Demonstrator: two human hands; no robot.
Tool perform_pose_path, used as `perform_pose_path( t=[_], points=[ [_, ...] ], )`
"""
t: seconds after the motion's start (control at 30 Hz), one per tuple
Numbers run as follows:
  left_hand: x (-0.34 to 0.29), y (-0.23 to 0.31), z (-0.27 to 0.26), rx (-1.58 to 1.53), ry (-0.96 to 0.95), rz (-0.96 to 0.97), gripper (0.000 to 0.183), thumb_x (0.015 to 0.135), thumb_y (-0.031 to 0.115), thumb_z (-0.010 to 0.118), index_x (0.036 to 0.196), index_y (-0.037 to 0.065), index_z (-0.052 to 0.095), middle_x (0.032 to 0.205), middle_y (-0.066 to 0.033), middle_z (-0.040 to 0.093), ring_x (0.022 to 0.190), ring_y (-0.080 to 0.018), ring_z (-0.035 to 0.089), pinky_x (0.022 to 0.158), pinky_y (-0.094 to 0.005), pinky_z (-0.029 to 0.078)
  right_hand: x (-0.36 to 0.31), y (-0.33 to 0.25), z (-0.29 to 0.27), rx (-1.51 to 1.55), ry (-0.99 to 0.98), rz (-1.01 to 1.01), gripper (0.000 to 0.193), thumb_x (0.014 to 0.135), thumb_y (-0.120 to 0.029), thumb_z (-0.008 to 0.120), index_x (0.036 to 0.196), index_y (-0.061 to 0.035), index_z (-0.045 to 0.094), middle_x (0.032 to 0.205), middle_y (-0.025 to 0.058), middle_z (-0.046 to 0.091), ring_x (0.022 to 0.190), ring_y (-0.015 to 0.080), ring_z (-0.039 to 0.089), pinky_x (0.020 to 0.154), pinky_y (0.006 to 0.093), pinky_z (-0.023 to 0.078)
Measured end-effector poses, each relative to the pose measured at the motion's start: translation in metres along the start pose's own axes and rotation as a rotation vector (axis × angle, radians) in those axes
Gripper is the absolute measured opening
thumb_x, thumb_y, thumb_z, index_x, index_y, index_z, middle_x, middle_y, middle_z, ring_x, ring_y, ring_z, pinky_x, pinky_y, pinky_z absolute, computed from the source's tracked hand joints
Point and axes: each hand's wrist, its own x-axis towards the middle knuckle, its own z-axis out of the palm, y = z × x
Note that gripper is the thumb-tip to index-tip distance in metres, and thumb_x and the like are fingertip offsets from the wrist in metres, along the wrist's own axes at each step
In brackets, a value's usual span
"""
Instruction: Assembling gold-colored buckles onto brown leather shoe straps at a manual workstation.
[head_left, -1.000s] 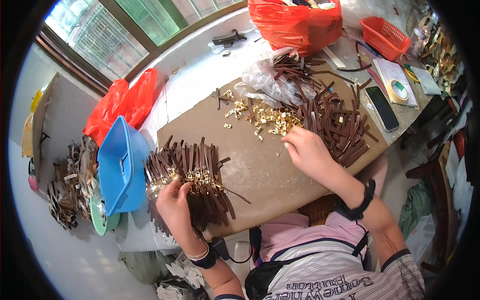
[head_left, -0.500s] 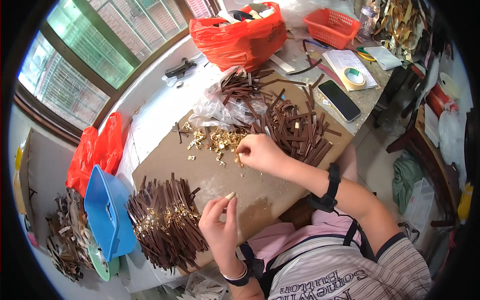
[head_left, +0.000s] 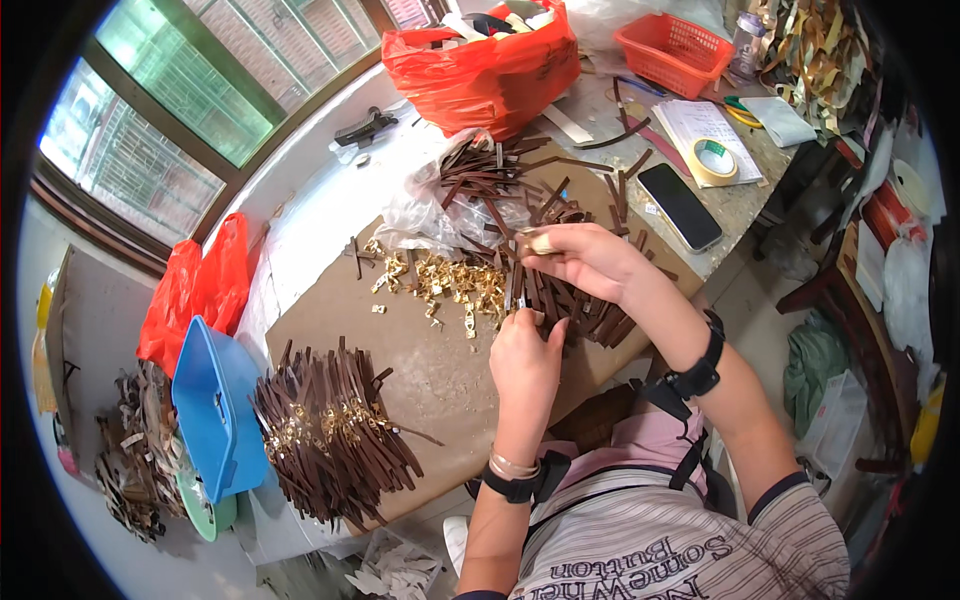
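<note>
My right hand is over the pile of brown strips, its fingertips pinched on the upper end of a thin brown strip. Just below it, at the pile's left edge, my left hand is closed with its fingertips round what looks like the lower part of that strip; the fingers partly hide it. Small gold metal clasps lie scattered to the left of both hands. Further left lies a thick bundle of brown strips with gold clasps across its middle.
A brown board covers the near table. Behind the strips are a clear plastic bag and a full red bag. A phone, a tape roll and a red basket stand right. A blue bin is left.
My left hand has moved right and away from me, from beside the bundle to the strip pile. My right hand has left the gold clasps and shifted right over the strips.
</note>
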Motion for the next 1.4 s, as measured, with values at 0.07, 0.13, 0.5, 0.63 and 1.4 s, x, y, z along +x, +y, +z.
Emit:
perform_pose_path(
  t=[0.07, 0.13, 0.5, 0.63, 1.4],
  points=[
    [0.0, -0.008, 0.003, -0.005, 0.016, 0.031, 0.023, 0.076, 0.02, 0.071, 0.079, -0.002, 0.065, 0.07, -0.0175, 0.063, 0.06, -0.0296, 0.062, 0.059, -0.036, 0.049, -0.018, -0.003, -0.007, 0.022, -0.031, 0.016, 0.021, 0.086, -0.002, 0.056, 0.104, 0.009, 0.057, 0.102, 0.0136, 0.062, 0.096, 0.0202, 0.06, 0.088, 0.0312, 0.053],
    [-0.001, -0.007, -0.009, -0.142, -0.086, -0.147, 0.021, 0.077, 0.015, 0.068, 0.078, -0.005, 0.063, 0.066, -0.0181, 0.062, 0.057, -0.0307, 0.061, 0.057, -0.0367, 0.049, -0.045, -0.008, -0.011, 0.08, -0.034, -0.032, 0.022, 0.087, -0.003, 0.054, 0.105, 0.0095, 0.056, 0.102, 0.0138, 0.062, 0.095, 0.0201, 0.061, 0.088, 0.0302, 0.053],
    [-0.057, -0.029, -0.064, -1.176, -0.442, -0.613, 0.02, 0.088, 0.007, 0.062, 0.103, -0.006, 0.062, 0.074, -0.0077, 0.065, 0.061, -0.0138, 0.063, 0.053, -0.02, 0.05, -0.112, 0.047, -0.019, -0.106, 0.013, 0.076, 0.015, 0.088, -0.011, 0.06, 0.099, -0.0003, 0.061, 0.095, 0.0077, 0.065, 0.089, 0.0174, 0.063, 0.073, 0.0251, 0.05],
    [-0.067, -0.01, -0.07, -1.141, -0.411, -0.636, 0.017, 0.089, 0.01, 0.06, 0.098, -0.005, 0.063, 0.068, -0.01, 0.065, 0.048, -0.0126, 0.059, 0.039, -0.0185, 0.043, -0.117, 0.061, -0.001, 0.129, 0.052, 0.154, 0.018, 0.084, -0.007, 0.065, 0.1, 0.0008, 0.062, 0.094, 0.0081, 0.064, 0.087, 0.018, 0.063, 0.074, 0.0269, 0.051],
    [-0.086, 0.004, -0.072, -1.048, -0.156, -0.423, 0.013, 0.085, -0.002, 0.063, 0.096, -0.007, 0.064, 0.081, -0.0051, 0.058, 0.058, -0.0084, 0.061, 0.04, -0.0167, 0.042, -0.14, 0.072, 0.035, -0.234, -0.004, -0.184, 0.008, 0.084, 0.006, 0.06, 0.092, 0.0054, 0.058, 0.094, 0.0057, 0.054, 0.088, 0.013, 0.058, 0.078, 0.0257, 0.051]
  ],
)
